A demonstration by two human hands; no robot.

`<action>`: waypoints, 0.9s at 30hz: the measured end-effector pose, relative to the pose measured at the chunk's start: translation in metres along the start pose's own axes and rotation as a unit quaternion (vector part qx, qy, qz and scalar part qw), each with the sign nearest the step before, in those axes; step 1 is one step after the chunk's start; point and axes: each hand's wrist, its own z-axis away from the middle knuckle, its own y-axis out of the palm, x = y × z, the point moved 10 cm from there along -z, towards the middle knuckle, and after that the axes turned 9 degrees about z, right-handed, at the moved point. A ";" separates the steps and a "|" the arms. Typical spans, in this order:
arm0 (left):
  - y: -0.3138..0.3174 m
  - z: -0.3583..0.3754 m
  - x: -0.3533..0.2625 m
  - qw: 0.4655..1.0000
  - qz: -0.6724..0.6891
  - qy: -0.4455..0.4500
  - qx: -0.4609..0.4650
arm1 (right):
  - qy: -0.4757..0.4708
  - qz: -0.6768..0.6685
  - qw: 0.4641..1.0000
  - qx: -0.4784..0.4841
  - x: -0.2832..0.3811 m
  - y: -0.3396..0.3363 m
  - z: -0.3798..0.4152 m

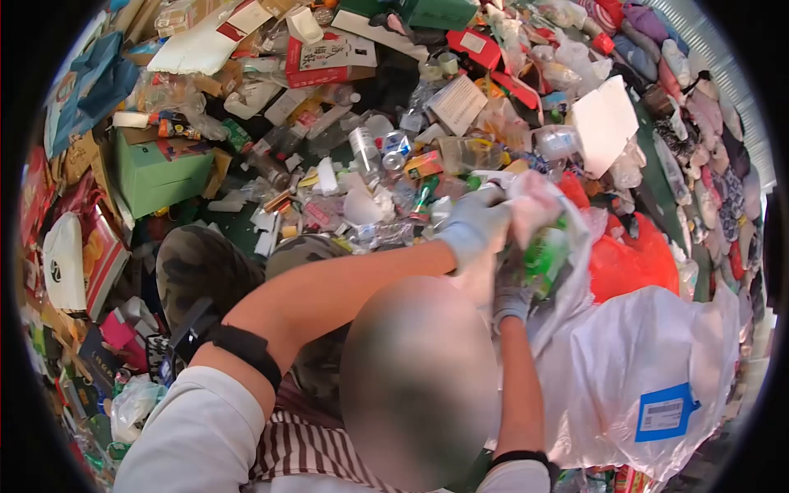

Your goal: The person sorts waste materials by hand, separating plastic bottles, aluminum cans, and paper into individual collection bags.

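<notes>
My left hand [477, 222], in a pale grey-blue glove, reaches across to the right, its fingers bent at the rim of a white plastic bag [608, 361]. Pinkish, crumpled plastic [532, 201] hangs beside those fingers, blurred. Lower down, at the bag's mouth, my right hand [511, 296], also gloved, is closed against a green plastic bottle [545, 256]. Its fingertips are partly in shadow. The bag spreads out to the lower right and carries a blue label [664, 412]. A blurred round shape covers the bottom middle.
Mixed waste lies all around: a green box [160, 177], a red and white carton [329, 59], clear bottles [363, 149] and a white board [605, 125]. A red plastic bag [633, 261] lies behind the white one. Camouflage-covered knees [205, 267] show at left.
</notes>
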 end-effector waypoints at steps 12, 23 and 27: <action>-0.191 -0.087 -0.059 0.899 -0.431 0.063 0.046 | 0.156 -0.453 0.849 -0.224 -0.093 -0.159 -0.037; -0.307 -0.083 0.208 0.620 -0.721 0.137 0.278 | -0.320 -0.294 0.899 -0.057 0.340 -0.138 -0.106; -0.418 -0.111 0.193 0.729 -0.672 -0.074 0.103 | -0.266 -0.132 0.948 0.112 0.340 -0.036 -0.122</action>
